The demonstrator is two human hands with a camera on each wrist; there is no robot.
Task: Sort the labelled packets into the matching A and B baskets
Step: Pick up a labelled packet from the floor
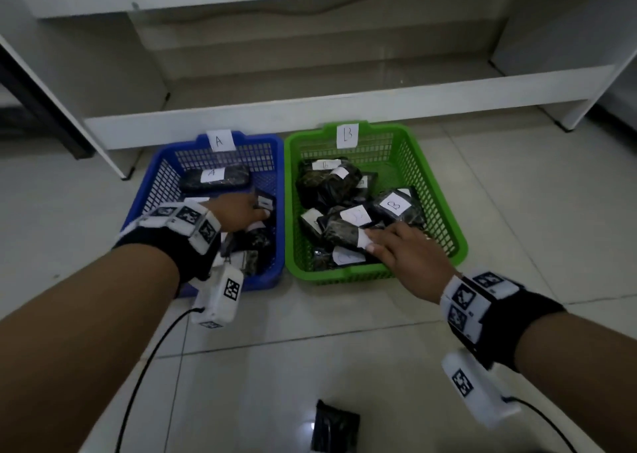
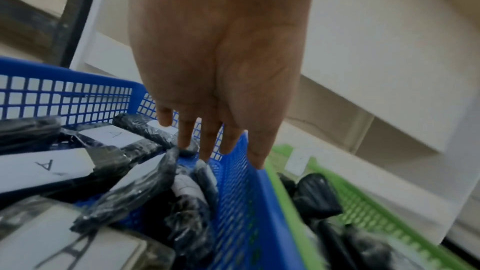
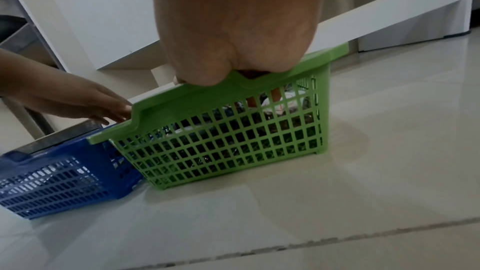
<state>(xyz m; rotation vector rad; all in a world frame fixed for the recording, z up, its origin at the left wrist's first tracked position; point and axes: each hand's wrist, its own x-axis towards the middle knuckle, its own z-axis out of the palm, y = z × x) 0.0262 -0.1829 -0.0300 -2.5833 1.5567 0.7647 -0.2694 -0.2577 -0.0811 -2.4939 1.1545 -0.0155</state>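
The blue basket tagged A and the green basket tagged B stand side by side on the floor, each holding several dark wrapped packets with white labels. My left hand reaches into the blue basket with straight fingers, the tips just above a packet by the right wall, holding nothing. My right hand lies flat over the near part of the green basket, fingertips touching the white label of a packet. Another dark packet lies on the floor near me.
A white shelf unit runs right behind both baskets, with a dark frame leg at the left. Glossy pale floor tiles surround the baskets. Cables trail from both wrist cameras.
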